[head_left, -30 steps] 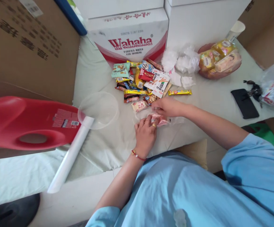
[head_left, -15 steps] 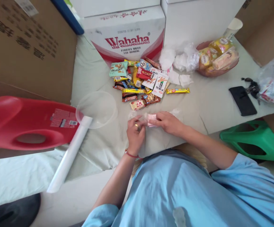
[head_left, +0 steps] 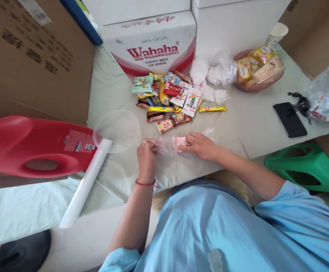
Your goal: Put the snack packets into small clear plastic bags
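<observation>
Clear plastic film (head_left: 166, 148), pinched at its nine-o'clock end by the left hand (head_left: 146, 159), extends over the desk (head_left: 235, 121) to a pink packet (head_left: 180, 142) at three o'clock, in the right hand (head_left: 200, 146)'s grip.

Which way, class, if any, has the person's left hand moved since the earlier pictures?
Yes: the left hand has moved leftward, closer to the clear round plastic piece.

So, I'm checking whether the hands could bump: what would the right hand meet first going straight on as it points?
The pink packet, which the right hand is touching. Past it lie the clear plastic and then, roughly in line, the left hand, though heights are hard to judge here.
</observation>
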`<state>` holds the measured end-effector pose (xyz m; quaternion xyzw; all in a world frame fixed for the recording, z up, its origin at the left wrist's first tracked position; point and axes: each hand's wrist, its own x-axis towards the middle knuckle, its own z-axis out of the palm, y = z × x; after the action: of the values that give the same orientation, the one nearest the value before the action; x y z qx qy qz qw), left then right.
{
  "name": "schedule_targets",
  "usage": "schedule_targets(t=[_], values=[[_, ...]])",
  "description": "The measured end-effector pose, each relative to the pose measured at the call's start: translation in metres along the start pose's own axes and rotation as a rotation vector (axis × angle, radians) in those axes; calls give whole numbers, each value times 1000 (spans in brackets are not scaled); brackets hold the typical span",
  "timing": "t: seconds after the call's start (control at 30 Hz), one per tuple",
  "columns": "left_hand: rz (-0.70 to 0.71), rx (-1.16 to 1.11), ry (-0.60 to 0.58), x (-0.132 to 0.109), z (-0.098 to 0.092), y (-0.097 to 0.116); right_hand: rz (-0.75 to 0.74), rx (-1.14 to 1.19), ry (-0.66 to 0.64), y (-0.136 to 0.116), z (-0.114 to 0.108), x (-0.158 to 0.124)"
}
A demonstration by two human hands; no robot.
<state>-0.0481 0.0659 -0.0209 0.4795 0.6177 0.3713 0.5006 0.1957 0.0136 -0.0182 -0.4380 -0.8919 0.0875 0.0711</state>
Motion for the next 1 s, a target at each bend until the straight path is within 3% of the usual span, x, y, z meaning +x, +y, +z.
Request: schedule_targets(t=[0.1, 0.23, 0.4, 0.5, 0.6, 0.7, 0.77, 0.9, 1.0], values=[[-84, -55, -76, -7, 7, 12, -4, -9, 5, -1, -1, 1], [-7, 91, -86, -8, 16, 19, -14, -1, 13, -1, -1, -2], [24, -77, -31, -8, 31, 26, -24, 27, 42, 1, 6, -9], [47, -106, -123, -17, 46, 29, -14, 52, 73, -1, 10, -16], [222, 71, -228, -33, 60, 27, -18, 95, 137, -4, 6, -26], [513, 473, -281, -52, 69, 18, -42, 254, 247, -1, -1, -41], [665, 753, -296, -65, 72, 9, 110, 347, 353, 4, -1, -50], [844, 1039, -256, -82, 75, -11, 705, 235, 481, 15, 14, -60], [881, 1088, -225, -83, 76, -20, 781, 219, 435, 16, 24, -62]])
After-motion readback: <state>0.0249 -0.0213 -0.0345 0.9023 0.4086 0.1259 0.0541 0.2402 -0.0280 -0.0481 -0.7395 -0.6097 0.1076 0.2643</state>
